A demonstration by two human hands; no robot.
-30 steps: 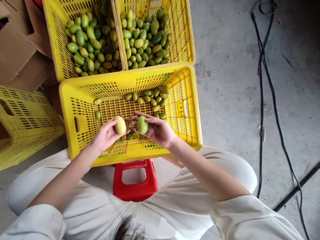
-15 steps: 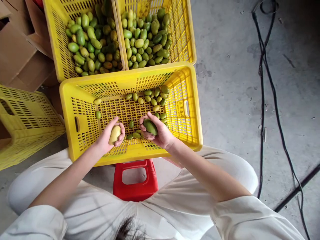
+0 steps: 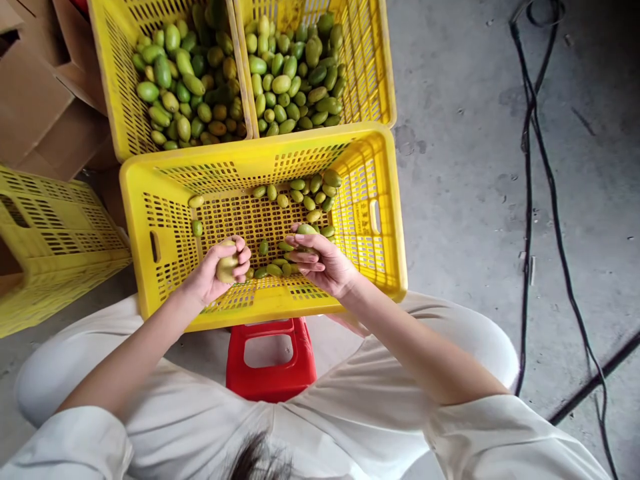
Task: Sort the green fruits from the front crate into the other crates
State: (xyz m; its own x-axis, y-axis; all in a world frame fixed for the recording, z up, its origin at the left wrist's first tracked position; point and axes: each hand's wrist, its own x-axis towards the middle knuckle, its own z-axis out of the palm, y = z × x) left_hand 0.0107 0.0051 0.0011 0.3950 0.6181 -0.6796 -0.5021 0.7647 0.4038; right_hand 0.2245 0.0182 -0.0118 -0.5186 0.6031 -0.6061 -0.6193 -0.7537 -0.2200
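Concrete floor (image 3: 450,213) lies beneath it all, and nearest to us come white trousers (image 3: 350,413), then a red stool (image 3: 270,383), then the near crate (image 3: 280,312), where the action is! Left hand (image 3: 207,272) wraps its fingers round a yellowish fruit (image 3: 227,270); right hand (image 3: 330,262), a little apart from it, appears closed on a green fruit (image 3: 306,229), much of it behind the fingers. Both are over the near crate, neither set down. Beyond them, loose fruits (image 3: 315,183) gather toward the right, with just a couple over on the left side. So, midway through, I'd judge: two in hand, plenty lying loose, and no telling which have been handled. Farther on, big heaps fill much of the far-left crate (image 3: 123,87) and far-right crate (image 3: 369,60); if those are due too, lots remains.
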